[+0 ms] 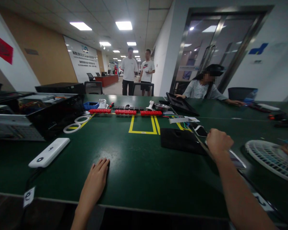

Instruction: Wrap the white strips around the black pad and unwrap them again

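My left hand [97,177] lies flat on the green table [139,179] near its front edge, palm down, with nothing held. My right hand [219,142] is curled into a fist above the right side of the table, beside a black flat panel [182,140]. A long thin strip runs diagonally behind and beside this fist; whether the fingers hold it is hidden. Under the right wrist lies a flat tablet-like device [237,159]. Yellow tape [142,132] marks a rectangle on the table, ahead of both hands.
An open computer case [55,119] stands at left, near a white numbered device [49,153] and white rings [72,128]. Red trays [125,112] line the back. A white fan guard [271,156] is at right, with another person's hand. A seated person [203,84] touches a black frame [181,103].
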`<state>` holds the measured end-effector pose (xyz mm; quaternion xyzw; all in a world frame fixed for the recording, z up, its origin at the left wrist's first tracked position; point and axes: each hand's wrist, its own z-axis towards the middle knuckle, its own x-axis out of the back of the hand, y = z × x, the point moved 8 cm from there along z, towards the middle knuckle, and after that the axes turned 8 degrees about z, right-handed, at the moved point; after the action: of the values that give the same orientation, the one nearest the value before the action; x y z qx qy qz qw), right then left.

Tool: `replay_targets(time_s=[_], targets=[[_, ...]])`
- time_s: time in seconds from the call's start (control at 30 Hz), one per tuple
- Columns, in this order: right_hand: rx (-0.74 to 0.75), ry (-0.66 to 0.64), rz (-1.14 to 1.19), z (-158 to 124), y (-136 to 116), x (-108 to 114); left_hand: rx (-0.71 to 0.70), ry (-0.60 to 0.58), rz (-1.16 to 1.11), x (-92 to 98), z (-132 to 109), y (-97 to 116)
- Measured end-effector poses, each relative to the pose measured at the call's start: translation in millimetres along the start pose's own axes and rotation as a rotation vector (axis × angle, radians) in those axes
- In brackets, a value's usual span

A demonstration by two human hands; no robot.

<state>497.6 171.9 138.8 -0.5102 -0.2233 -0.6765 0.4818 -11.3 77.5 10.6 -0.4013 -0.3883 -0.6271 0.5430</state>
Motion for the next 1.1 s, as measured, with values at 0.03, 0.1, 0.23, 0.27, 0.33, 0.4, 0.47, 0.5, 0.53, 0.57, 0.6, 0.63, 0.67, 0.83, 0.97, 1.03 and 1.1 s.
replay_targets(time_s=[0.03, 0.1, 0.23, 0.27, 0.33, 0.4, 0.47, 0.5, 0.53, 0.57, 0.6, 0.63, 0.67, 0.83, 0.97, 1.03, 1.1], targets=[[-0.014, -0.013, -0.015, 0.2, 0.7, -1.4, -0.001, -0.002, 0.004, -0.8, -0.2, -0.3], [-0.019, -0.048, -0.042, 0.6, 0.1, -7.3, -0.005, -0.007, 0.009, -1.8, -0.4, -0.6], [0.08, -0.081, -0.081, -0.6, -11.1, -21.7, 0.0, -0.01, 0.009, -2.3, -0.2, -1.0], [0.142, -0.062, -0.092, -1.4, -18.0, -23.8, 0.001, -0.007, 0.007, -2.3, -0.1, -1.1], [0.316, -0.003, -0.076, -5.2, -38.5, -27.0, 0.001, 0.005, 0.0, -2.2, 0.1, -0.8], [0.529, 0.0, 0.042, -13.5, -64.1, -34.4, -0.002, 0.017, -0.009, -2.1, 0.2, -0.6], [0.696, -0.089, 0.196, -23.9, -86.2, -48.4, -0.007, 0.014, -0.011, -3.1, 0.4, -0.3], [0.748, -0.147, 0.249, -28.6, -94.3, -57.2, -0.007, 0.007, -0.007, -3.8, 0.5, -0.5], [0.781, -0.2, 0.278, -32.4, -99.9, -66.2, -0.007, -0.001, -0.001, -4.4, 0.5, -0.6], [0.797, -0.243, 0.285, -35.0, -103.1, -75.0, -0.008, -0.008, 0.004, -4.9, 0.6, -0.7], [0.797, -0.273, 0.282, -36.1, -103.9, -82.9, -0.007, -0.011, 0.007, -5.0, 0.7, -0.9], [0.79, -0.299, 0.282, -36.0, -102.9, -89.7, -0.008, -0.011, 0.008, -4.8, 0.7, -1.0], [0.777, -0.322, 0.282, -34.5, -100.4, -95.4, -0.007, -0.008, 0.008, -4.3, 0.7, -1.1], [0.678, -0.396, 0.264, -17.7, -78.0, -111.0, 0.001, 0.007, -0.009, -2.9, 0.4, -1.9], [0.649, -0.437, 0.26, -11.5, -66.4, -111.8, -0.003, 0.016, -0.021, -2.5, -0.1, -0.8], [0.658, -0.461, 0.262, -13.7, -66.5, -108.8, -0.003, 0.02, -0.017, -2.1, -0.1, -0.6], [0.677, -0.496, 0.261, -19.5, -71.4, -104.6, -0.006, 0.026, -0.017, -1.4, -0.1, -0.5]])
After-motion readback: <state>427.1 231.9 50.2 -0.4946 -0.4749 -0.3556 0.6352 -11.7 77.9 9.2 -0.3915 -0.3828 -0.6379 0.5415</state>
